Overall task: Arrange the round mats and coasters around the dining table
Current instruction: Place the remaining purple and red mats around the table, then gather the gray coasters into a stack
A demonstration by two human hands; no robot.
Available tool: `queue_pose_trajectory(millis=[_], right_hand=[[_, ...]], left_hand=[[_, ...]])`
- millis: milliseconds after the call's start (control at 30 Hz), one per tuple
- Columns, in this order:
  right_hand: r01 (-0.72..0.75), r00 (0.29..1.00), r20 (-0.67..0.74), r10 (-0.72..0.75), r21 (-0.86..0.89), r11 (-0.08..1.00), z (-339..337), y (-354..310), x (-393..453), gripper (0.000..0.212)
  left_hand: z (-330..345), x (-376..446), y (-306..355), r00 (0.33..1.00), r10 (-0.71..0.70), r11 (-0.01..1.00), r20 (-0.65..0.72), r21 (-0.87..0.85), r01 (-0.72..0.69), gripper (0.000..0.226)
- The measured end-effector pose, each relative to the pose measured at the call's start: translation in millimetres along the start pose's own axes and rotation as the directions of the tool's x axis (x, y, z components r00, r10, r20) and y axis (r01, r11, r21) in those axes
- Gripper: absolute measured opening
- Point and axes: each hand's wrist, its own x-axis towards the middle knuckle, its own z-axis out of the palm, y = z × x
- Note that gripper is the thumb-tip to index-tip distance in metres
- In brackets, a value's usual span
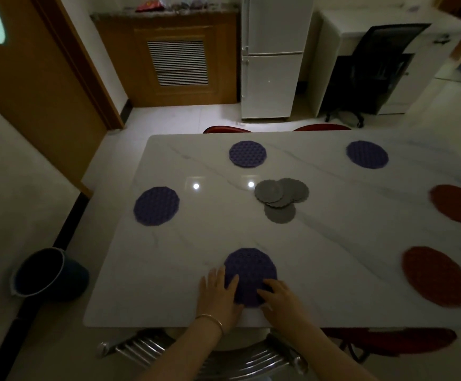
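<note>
At the near edge of the table [168, 270], in the head view, the only one I have, both my hands are on the purple mat [250, 270] that lies just in from that edge, a little left of its middle. My left hand [219, 294] lies with fingers straight, flat against the mat's left rim and partly on the tabletop; my right hand [280, 296] rests on the mat's near right part with fingers loosely bent, pressing down, not pinching. Neither hand has the mat lifted, as far as I can tell; it sits flat. I judge the step in hand to be settling this mat into its place setting. Three other purple mats are already out: one near the left edge [156, 206], one at the far edge left of middle [248, 154], one further right along the far edge [367, 154]. Two red mats [457, 204] lie toward the right edge, the nearer one [435, 276] closer to the near edge. The grey coasters [280, 198] are in an overlapping heap around the middle of the table, not yet dealt out. So the mats look mostly placed, and the next move, I think, calls for letting go here, reaching to the heap and peeling off one coaster without dragging the rest. Being round, the mat has no long axis and points no particular way; only its position matters.
</note>
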Motion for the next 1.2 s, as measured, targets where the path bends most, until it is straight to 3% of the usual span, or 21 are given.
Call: queue_pose_trajectory(millis=[100,300,600,733,833,900,1000,1067,1200], right_hand=[[-0.01,1.0,0.025,0.011,-0.047,0.999,0.0,1.0,-2.0,0.049],[0.009,0.998,0.056,-0.002,-0.11,0.994,-1.2,2.9,-1.7,0.049],[0.01,1.0,0.021,-0.008,-0.067,0.998,-17.9,3.2,3.7,0.05],[-0.042,0.997,-0.071,0.039,-0.046,0.998,-41.2,12.6,12.8,0.051],[-0.092,0.987,-0.134,0.087,-0.031,0.995,-67.8,27.7,31.4,0.051],[-0.124,0.977,-0.176,0.118,-0.023,0.992,-85.6,40.9,47.0,0.054],[-0.123,0.969,-0.221,0.114,-0.03,0.992,-112.3,64.4,79.7,0.056],[-0.094,0.97,-0.228,0.089,-0.012,0.995,-125.1,78.2,104.9,0.056],[-0.063,0.989,-0.14,0.056,-0.042,0.997,-137.2,105.1,157.4,0.057]], left_hand=[[8.7,-1.9,-2.9,0.997,0.081,0.996,-0.015,0.039,-0.081,0.069],[15.3,-2.8,-6.1,0.997,0.08,0.995,-0.01,0.06,-0.079,0.069],[-5.4,6.8,0.2,0.997,0.07,0.993,-0.037,0.101,-0.066,0.064],[-36.8,26.6,8.4,0.996,0.036,0.999,-0.086,0.038,-0.033,0.064],[-67.6,47.7,15.5,0.99,-0.024,0.992,-0.136,-0.125,0.007,0.063],[-90.8,64.2,21.1,0.983,-0.105,0.924,-0.15,-0.381,0.04,0.062],[-126.3,95.8,28.9,0.969,-0.237,0.586,-0.074,-0.806,0.082,0.061],[-142.7,115.6,31.3,0.959,-0.282,0.41,-0.015,-0.906,0.107,0.059],[-155.4,154.1,32.0,0.926,-0.375,0.294,0.054,-0.94,0.174,0.056]])
